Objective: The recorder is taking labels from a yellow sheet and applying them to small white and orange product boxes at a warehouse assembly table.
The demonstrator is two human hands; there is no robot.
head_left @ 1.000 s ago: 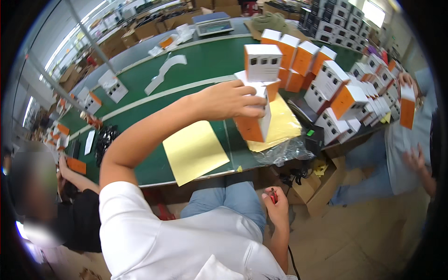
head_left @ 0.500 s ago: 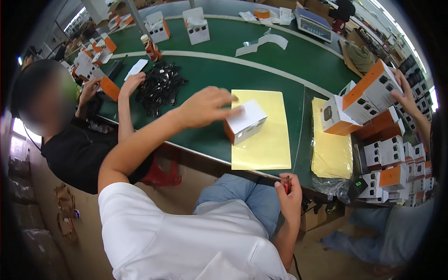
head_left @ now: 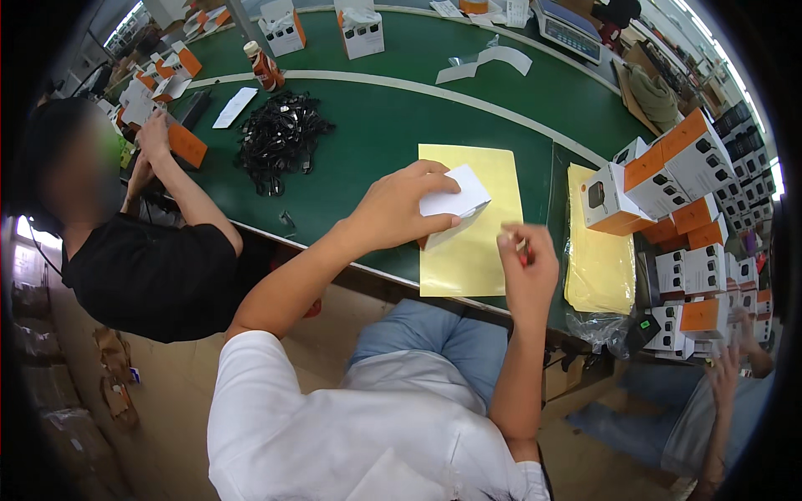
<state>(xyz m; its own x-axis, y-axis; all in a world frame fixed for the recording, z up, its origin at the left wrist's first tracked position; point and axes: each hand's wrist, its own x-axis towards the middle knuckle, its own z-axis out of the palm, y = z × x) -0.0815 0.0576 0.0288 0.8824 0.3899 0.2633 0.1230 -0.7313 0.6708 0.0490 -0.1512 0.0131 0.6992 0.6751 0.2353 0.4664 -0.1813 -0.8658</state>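
My left hand (head_left: 403, 203) is closed around a small white carton (head_left: 464, 189), its thumb on the near side and fingers across the top. The carton rests on a glossy yellow sheet (head_left: 474, 271) laid on the green table. To the right and nearer to me, my right hand (head_left: 535, 271) is raised over the sheet's near right corner. Its closed fingers grip a small red tool (head_left: 525, 253); motion blur and the fingers hide what kind it is. A gap separates the right hand from the carton.
On the right lie a stack of yellow sheets (head_left: 603, 275) and piled white-and-orange cartons (head_left: 618, 204). A heap of black cables (head_left: 282, 138) and a bottle (head_left: 265, 67) stand left. A co-worker in black (head_left: 154, 271) handles an orange-and-white box (head_left: 185, 145). Another person's hands (head_left: 725, 367) appear at right.
My left hand has closed on the carton. My right hand has risen from the table edge to above the sheet with the red tool. The person at right has let go of the stacked cartons.
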